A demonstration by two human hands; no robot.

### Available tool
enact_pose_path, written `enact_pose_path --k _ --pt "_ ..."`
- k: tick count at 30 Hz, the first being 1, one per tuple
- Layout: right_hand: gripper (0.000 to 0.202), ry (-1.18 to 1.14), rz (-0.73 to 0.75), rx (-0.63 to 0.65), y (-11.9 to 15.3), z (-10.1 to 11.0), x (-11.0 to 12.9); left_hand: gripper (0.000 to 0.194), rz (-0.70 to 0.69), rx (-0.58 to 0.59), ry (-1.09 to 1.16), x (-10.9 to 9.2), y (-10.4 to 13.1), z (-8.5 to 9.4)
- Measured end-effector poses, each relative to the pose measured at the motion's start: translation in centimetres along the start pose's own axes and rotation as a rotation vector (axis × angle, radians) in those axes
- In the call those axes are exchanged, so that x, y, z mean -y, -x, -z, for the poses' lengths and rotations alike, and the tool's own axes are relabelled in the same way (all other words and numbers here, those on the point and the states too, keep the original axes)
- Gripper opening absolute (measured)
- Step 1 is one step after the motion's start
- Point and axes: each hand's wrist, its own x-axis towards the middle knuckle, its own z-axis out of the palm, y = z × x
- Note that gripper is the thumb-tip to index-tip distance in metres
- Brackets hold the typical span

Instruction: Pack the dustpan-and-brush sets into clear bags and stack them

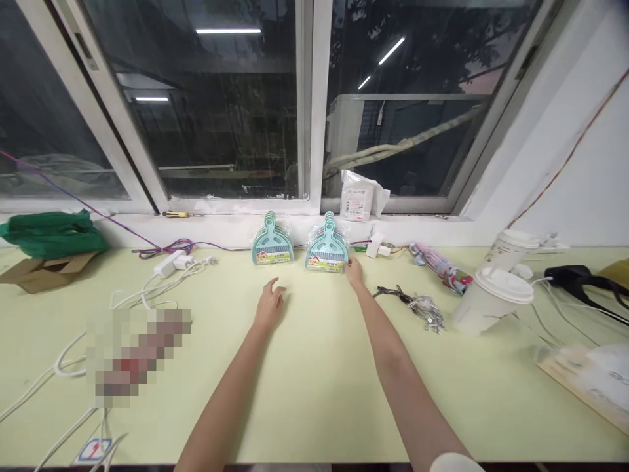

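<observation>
Two stacks of small light-blue dustpan-and-brush sets in clear wrapping lean against the wall under the window, the left stack [272,244] and the right stack [328,247], each with a printed label across its front. My right hand [354,273] is closed at the lower right edge of the right stack, with its fingertips partly hidden there. In front of the left stack and apart from it, my left hand [270,303] hovers over the pale green table [314,380], fingers apart and slightly bent, holding nothing.
White cables and a charger [168,263] lie at left, beside a cardboard box [46,272] and green bag [52,235]. On the right are metal-ended cords [426,311], a folded umbrella [439,266] and lidded cups [491,301]. A screwdriver [179,214] rests on the sill.
</observation>
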Motion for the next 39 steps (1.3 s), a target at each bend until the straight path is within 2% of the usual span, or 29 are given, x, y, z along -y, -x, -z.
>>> enact_pose_path --k 3,5,6,8,10,12,13,15,16,18,20,21,23,26,28,29,30,31,33,36,39 --pt "0.018 -0.005 -0.023 0.004 2.0 0.2 1.2 0.027 0.086 -0.076 0.187 -1.2 0.7 0.3" --pt "0.018 -0.067 -0.043 0.038 4.0 0.5 1.8 0.038 0.224 -0.144 0.402 -1.7 0.4 0.6" --pt "0.017 -0.108 -0.053 0.080 5.2 0.8 2.0 0.045 0.303 -0.130 0.534 -1.8 0.0 0.7" --pt "0.014 -0.168 -0.069 0.188 8.0 1.3 2.2 0.053 0.442 0.022 0.801 -2.1 -0.5 0.9" --pt "0.014 -0.190 -0.094 0.281 11.3 1.9 2.3 0.055 0.532 0.254 1.010 -2.5 -0.7 0.8" --pt "0.017 -0.174 -0.066 0.281 14.6 2.6 2.6 0.055 0.594 0.375 1.143 -3.0 -0.2 0.6" --pt "0.020 -0.145 0.004 0.254 16.2 3.1 2.9 0.056 0.622 0.384 1.193 -3.3 0.3 0.4" --pt "0.027 -0.048 0.259 0.224 18.8 4.1 4.1 0.056 0.664 0.338 1.264 -3.9 1.2 0.2" --pt "0.026 0.011 0.415 0.269 19.8 4.5 4.8 0.054 0.670 0.301 1.286 -4.1 1.6 0.1" --pt "0.020 0.107 0.650 0.462 21.3 4.9 6.2 0.050 0.666 0.232 1.301 -4.4 2.1 0.1" --pt "0.025 0.156 0.706 0.602 22.1 4.8 7.1 0.048 0.648 0.160 1.291 -4.5 2.2 0.1" --pt "0.029 0.159 0.675 0.614 22.3 4.6 7.2 0.048 0.640 0.125 1.281 -4.5 2.1 0.1" --pt "0.036 0.108 0.534 0.560 22.1 4.3 6.7 0.051 0.631 0.050 1.260 -4.3 2.0 0.0" --pt "0.044 0.007 0.336 0.353 20.4 4.5 5.0 0.058 0.637 -0.039 1.249 -3.8 1.7 -0.1" --pt "0.044 0.042 0.331 0.160 18.3 5.1 3.9 0.060 0.645 -0.062 1.247 -3.3 1.5 0.0" --pt "0.041 0.103 0.372 0.094 17.1 5.3 3.4 0.059 0.651 -0.077 1.242 -3.0 1.4 0.1" --pt "0.038 0.188 0.431 0.080 15.8 5.5 3.1 0.058 0.664 -0.103 1.233 -2.7 1.3 0.2" --pt "0.037 0.286 0.495 0.109 14.6 5.5 2.8 0.058 0.680 -0.137 1.221 -2.3 1.2 0.4" --pt "0.045 0.463 0.607 0.250 12.3 5.0 2.4 0.056 0.708 -0.207 1.190 -1.5 1.0 0.9" --pt "0.049 0.584 0.684 0.416 9.6 3.3 2.1 0.054 0.737 -0.274 1.133 -0.3 0.8 1.7" --pt "0.043 0.617 0.702 0.402 8.1 1.4 1.5 0.054 0.796 -0.307 1.103 0.6 0.6 2.1"
